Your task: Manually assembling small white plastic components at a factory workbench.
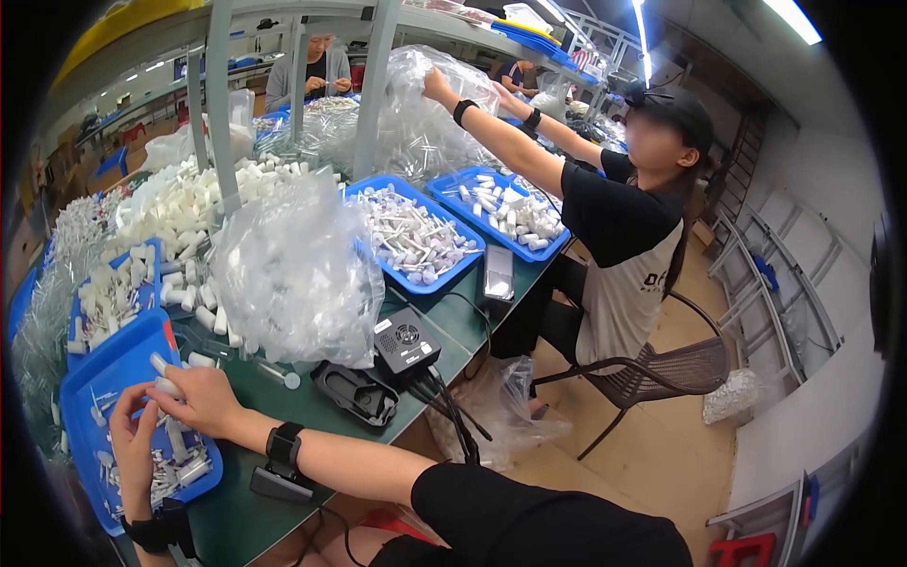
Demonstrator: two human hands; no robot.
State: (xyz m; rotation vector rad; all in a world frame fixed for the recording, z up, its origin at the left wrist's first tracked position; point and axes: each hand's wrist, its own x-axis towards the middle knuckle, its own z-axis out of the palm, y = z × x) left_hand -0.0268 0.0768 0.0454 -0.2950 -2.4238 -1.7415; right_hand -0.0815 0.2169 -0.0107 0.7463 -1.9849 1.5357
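Two hands (194,402) (132,444) pinch one white tube (167,387) over one blue tray (94,378).

Bright overhead tube lights (792,19) glaring upper right; soft shadows; strong fisheye bending, black vignette at rim.

— Where are the wearer's hands against the nearest blue tray (94,378)?

— Both are over it. The right hand (200,399) sits above its right edge, knuckles up, fingers (162,402) curled and pinched together, pointing left.

— And the left hand (132,444)?

— Just below the right, over the tray's middle, raised upright with the fingers bent in towards the right hand's tips. The two nearly touch.

— The arms?

— The right forearm runs bare from the tray's right side to a black sleeve, a dark band (283,442) on the wrist. The left wrist, at the tray's lower edge, also wears a dark band (151,531).
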